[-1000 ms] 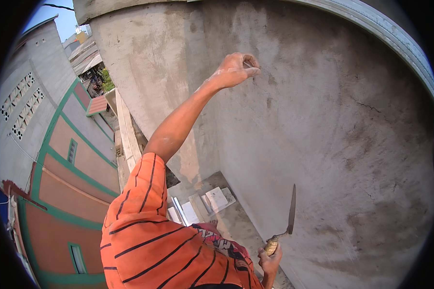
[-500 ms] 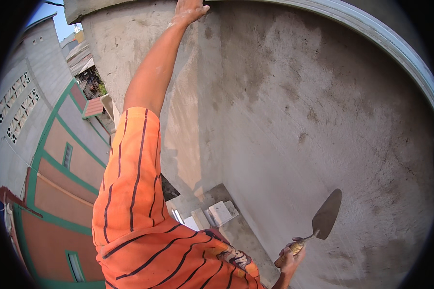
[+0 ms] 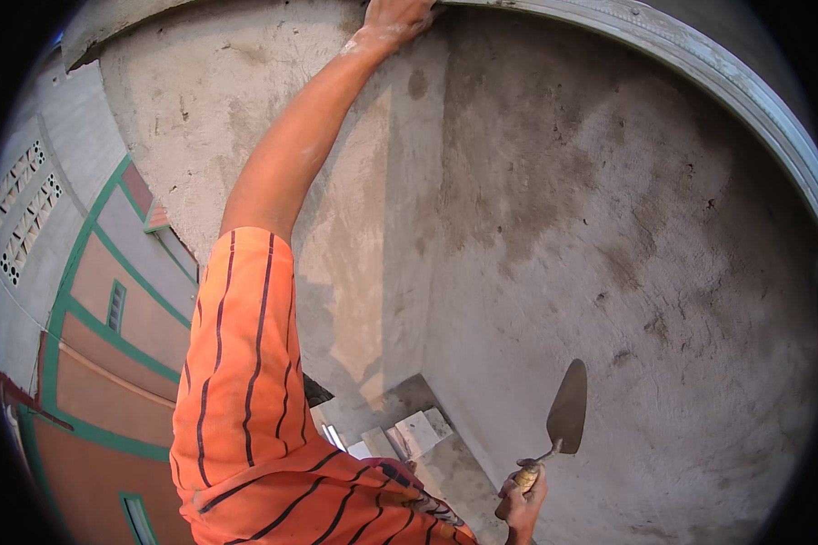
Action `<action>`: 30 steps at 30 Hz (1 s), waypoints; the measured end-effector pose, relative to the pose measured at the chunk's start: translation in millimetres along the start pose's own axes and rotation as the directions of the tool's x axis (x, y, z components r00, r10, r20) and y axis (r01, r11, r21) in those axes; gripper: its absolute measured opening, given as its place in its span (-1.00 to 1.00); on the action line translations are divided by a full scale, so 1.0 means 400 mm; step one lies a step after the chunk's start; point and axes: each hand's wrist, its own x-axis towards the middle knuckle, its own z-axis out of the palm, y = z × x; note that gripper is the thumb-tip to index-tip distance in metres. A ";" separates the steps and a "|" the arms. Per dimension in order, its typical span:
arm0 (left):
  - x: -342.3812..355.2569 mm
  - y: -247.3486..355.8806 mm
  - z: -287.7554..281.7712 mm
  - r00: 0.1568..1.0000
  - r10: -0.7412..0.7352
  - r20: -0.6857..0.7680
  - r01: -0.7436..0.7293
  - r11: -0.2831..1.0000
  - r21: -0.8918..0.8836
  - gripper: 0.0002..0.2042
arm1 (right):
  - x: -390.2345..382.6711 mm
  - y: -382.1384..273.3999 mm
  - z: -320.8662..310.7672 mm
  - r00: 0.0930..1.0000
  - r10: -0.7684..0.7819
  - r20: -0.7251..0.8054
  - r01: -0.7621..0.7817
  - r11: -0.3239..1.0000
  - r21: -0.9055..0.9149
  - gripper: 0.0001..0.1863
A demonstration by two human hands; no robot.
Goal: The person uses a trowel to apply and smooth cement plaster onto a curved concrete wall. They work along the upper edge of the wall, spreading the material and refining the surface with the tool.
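Note:
Low on the right, my right hand (image 3: pixel 525 507) is closed around the handle of a pointed trowel (image 3: pixel 568 409). Its blade points upward in front of the grey plastered wall (image 3: pixel 536 300) and looks bare. My left arm stretches up across the picture. At the top edge, my left hand (image 3: pixel 395 20) is up by the left end of a long pale strip (image 3: pixel 700 64) that runs along the top of the wall. The frame cuts off part of that hand, so its grip is hidden. White dust marks its wrist.
An inner corner joins a lighter wall (image 3: pixel 245 100) to the plastered one. Pale blocks (image 3: pixel 420 434) lie far below at the wall's foot. To the left stands a brown building (image 3: pixel 109 336) with green bands, beside a grey one with vent blocks (image 3: pixel 32 213).
The view has shifted slightly, and the wall corner sits further right. My right hand with the trowel appears lower and further left. My left hand stays high at the top edge.

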 end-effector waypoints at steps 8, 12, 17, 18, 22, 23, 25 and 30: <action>-0.001 0.007 0.004 0.988 0.014 -0.157 -0.032 0.994 -0.107 -0.65 | 0.047 -0.034 0.012 1.000 0.002 0.019 -0.001 0.998 -0.068 -0.60; -0.003 0.014 0.008 0.993 -0.036 -0.111 0.027 0.996 -0.087 -0.70 | 0.064 -0.083 0.046 0.999 -0.028 0.032 0.030 0.996 -0.082 -0.60; 0.001 0.013 -0.027 0.998 -0.057 0.038 0.061 0.990 -0.125 -0.71 | 0.062 -0.103 0.065 0.993 -0.086 0.083 0.099 0.982 -0.163 -0.62; 0.002 0.009 -0.036 0.998 -0.059 0.032 0.064 0.985 -0.162 -0.71 | 0.058 -0.099 0.068 0.991 -0.096 0.098 0.111 0.979 -0.170 -0.63; -0.002 -0.008 -0.053 0.999 -0.044 0.013 0.046 0.962 -0.271 -0.67 | 0.038 -0.091 0.080 0.993 -0.050 0.104 0.068 0.983 -0.172 -0.64; -0.003 -0.008 -0.056 0.999 -0.037 0.010 0.038 0.958 -0.284 -0.66 | 0.032 -0.086 0.082 0.994 -0.044 0.098 0.060 0.985 -0.165 -0.64; 0.004 -0.002 -0.058 0.996 -0.083 0.010 0.082 0.952 -0.294 -0.62 | 0.030 -0.072 0.084 0.996 -0.032 0.088 0.045 0.987 -0.151 -0.64; 0.026 0.059 -0.070 0.993 -0.082 -0.083 0.054 0.953 -0.298 -0.50 | 0.022 -0.053 0.071 0.995 -0.065 0.080 0.079 0.979 -0.190 -0.64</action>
